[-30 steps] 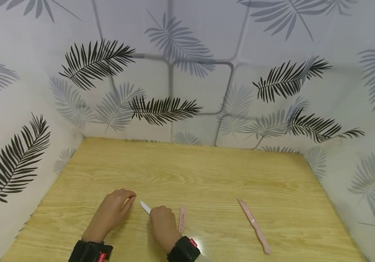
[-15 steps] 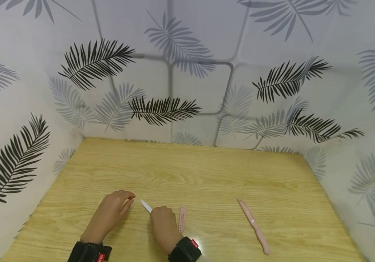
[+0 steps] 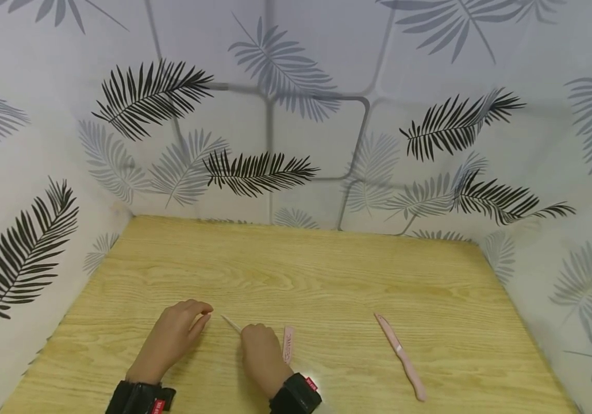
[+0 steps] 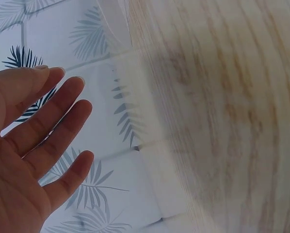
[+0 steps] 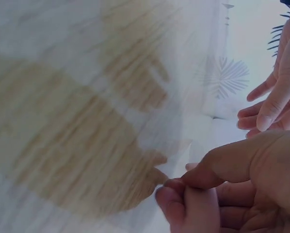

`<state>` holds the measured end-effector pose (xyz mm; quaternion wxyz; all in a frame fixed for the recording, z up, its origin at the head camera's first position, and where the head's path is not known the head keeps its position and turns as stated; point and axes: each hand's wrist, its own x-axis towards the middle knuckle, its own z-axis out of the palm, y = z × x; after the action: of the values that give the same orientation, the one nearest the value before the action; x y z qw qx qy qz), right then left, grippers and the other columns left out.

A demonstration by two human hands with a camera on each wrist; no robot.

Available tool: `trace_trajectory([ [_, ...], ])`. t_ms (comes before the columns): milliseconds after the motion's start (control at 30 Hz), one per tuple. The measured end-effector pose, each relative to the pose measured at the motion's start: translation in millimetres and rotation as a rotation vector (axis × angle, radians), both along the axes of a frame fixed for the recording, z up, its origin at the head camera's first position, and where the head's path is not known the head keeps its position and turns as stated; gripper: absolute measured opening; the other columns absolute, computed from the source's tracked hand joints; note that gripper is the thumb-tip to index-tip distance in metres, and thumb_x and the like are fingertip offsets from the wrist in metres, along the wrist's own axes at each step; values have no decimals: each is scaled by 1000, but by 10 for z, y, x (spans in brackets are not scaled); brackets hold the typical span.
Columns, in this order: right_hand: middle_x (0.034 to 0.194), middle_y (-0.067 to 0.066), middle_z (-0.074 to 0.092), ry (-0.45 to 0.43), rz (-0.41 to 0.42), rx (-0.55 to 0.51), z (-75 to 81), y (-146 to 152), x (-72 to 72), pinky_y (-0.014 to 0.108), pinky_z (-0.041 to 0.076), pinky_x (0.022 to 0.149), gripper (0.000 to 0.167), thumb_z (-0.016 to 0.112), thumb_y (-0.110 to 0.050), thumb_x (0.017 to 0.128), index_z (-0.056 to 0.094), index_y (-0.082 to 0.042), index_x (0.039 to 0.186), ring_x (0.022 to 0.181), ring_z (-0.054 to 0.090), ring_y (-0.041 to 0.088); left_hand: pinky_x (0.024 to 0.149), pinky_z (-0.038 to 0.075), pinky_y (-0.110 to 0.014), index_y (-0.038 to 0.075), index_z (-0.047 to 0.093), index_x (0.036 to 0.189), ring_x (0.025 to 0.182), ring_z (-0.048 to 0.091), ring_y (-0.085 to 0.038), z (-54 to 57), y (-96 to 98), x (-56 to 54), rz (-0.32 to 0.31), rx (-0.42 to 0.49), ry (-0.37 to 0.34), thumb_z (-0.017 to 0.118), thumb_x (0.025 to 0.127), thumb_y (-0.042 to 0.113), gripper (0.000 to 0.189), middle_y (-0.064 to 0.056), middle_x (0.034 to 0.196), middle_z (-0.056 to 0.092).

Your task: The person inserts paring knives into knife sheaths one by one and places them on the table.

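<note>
My right hand [image 3: 265, 353] grips a small knife [image 3: 231, 323] by its handle, which the fingers hide in the head view. Its thin white blade sticks out up and to the left, seen nearly edge-on. Beside that hand, on its right, lies a flat pink sheath [image 3: 288, 343] with raised lettering, partly covered by the wrist. To the left of the blade tip, my left hand [image 3: 174, 333] is held with relaxed, gently bent fingers, apart from the knife. The left wrist view shows this left hand [image 4: 38, 141] with nothing in it.
A second pink knife [image 3: 401, 356], apparently in its sheath with a white band at the middle, lies slantwise on the right of the wood-grain table [image 3: 296, 264]. Leaf-patterned cloth [image 3: 306, 144] hangs behind the table and along both sides.
The blade has turned from showing its flat side to nearly edge-on. My right hand has shifted slightly to the right, while the left has hardly moved.
</note>
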<state>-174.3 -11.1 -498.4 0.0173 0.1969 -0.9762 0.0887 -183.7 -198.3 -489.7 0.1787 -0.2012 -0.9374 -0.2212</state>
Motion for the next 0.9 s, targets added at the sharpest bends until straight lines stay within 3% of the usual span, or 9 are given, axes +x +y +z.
trace_trajectory([
  [167, 69, 8, 61, 35, 24, -48, 30, 64, -10, 26, 49, 55, 7, 72, -1, 79, 66, -1, 78, 64, 61, 20, 67, 54, -33, 7, 71, 97, 79, 66, -18, 10, 11, -4, -4, -4, 6, 73, 83, 4, 14, -4, 91, 70],
  [300, 71, 9, 64, 59, 24, -113, 48, 135, -14, 27, 51, 60, 4, 70, 4, 80, 68, 1, 82, 68, 63, 21, 75, 55, -39, 6, 70, 98, 79, 66, -19, 22, 24, -15, -23, -2, -12, 73, 84, 5, 14, -4, 92, 70],
  [400, 70, 7, 65, 88, 16, -130, 36, 189, -23, 26, 49, 57, 11, 70, 7, 76, 71, -1, 83, 67, 64, 20, 83, 54, -47, 5, 70, 99, 80, 66, -20, 27, 34, -20, -31, -2, -34, 72, 85, 5, 15, -5, 92, 70],
  [533, 68, 5, 64, 122, 0, -143, 25, 253, -39, 23, 37, 48, 13, 69, 7, 75, 67, -4, 81, 62, 62, 17, 75, 55, -40, 6, 71, 99, 78, 65, -18, 38, 51, -21, -22, -8, -46, 71, 86, 6, 13, -4, 92, 70],
  [667, 68, 8, 61, 81, 8, -238, 30, 318, -62, 23, 38, 48, 11, 64, 5, 86, 56, -3, 86, 61, 61, 18, 64, 51, -29, 7, 71, 98, 74, 62, -14, 66, 79, -33, -22, -19, -33, 71, 87, 8, 12, -3, 90, 69],
  [767, 66, 9, 57, 28, 21, -303, 30, 361, -72, 22, 40, 47, 5, 55, -1, 95, 52, -1, 91, 59, 59, 17, 65, 51, -30, 6, 71, 98, 74, 63, -15, 85, 102, -39, -22, -19, -30, 71, 87, 8, 11, -3, 90, 69],
  [900, 65, 8, 55, -30, 9, -316, 23, 392, -58, 21, 39, 45, 12, 47, -7, 100, 52, 1, 94, 56, 55, 14, 69, 53, -35, 6, 71, 98, 78, 64, -17, 99, 125, -22, -22, -13, -62, 70, 87, 9, 11, -4, 91, 69],
])
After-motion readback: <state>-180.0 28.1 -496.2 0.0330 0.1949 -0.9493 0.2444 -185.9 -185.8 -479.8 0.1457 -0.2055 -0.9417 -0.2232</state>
